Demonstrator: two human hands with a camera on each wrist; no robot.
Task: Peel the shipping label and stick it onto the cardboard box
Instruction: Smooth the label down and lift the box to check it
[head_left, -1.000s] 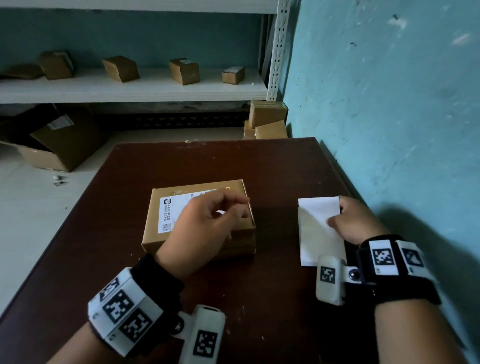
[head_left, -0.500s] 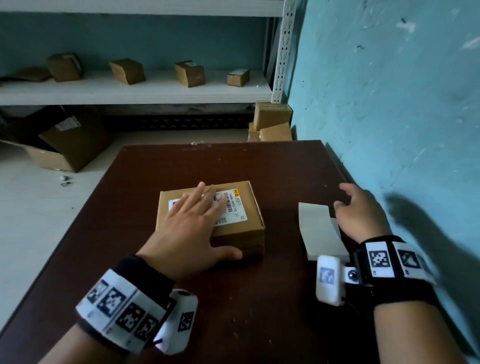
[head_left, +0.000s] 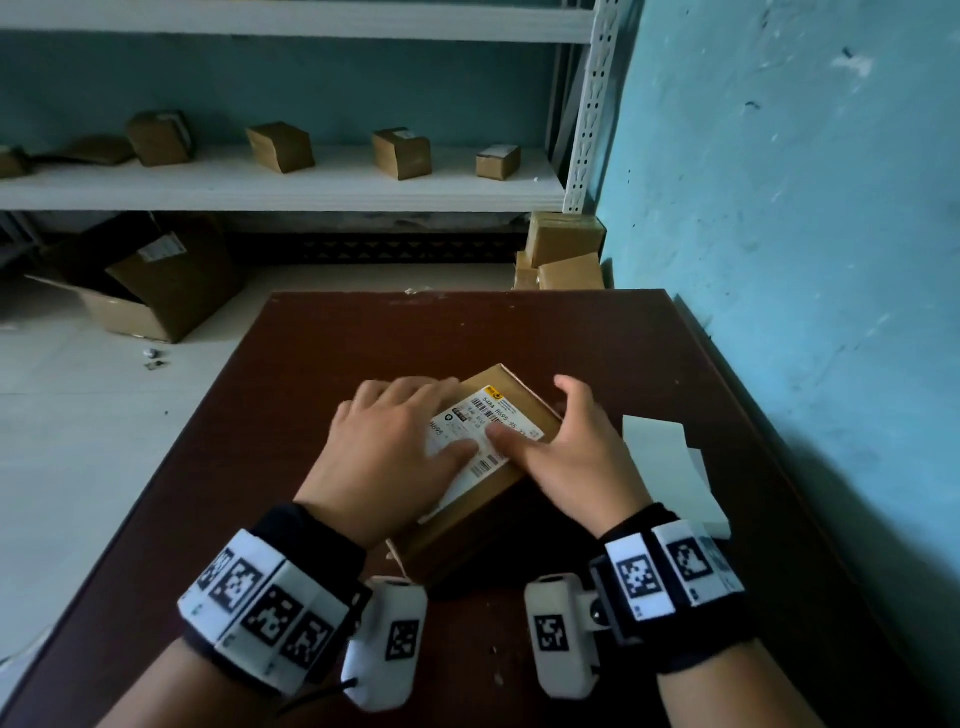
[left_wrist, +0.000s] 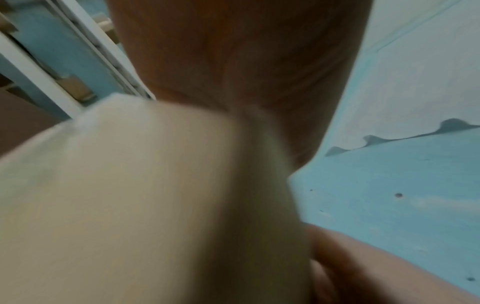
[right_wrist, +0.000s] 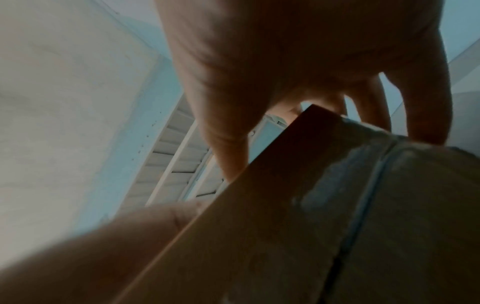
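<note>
backing sheets (white) beside box — shelf behind

shipping label reads "H695", barcode beside; rest illegible

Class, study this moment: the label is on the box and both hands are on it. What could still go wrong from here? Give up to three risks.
1. The cardboard box looks tilted, its near end raised off the table; pressing on it could make it slip or drop.
2. The left hand and right hand cover parts of the shipping label, so a crease or lifted edge beneath could go unnoticed.
3. The peeled backing paper lies loose beside the box and could be swept off.
</note>
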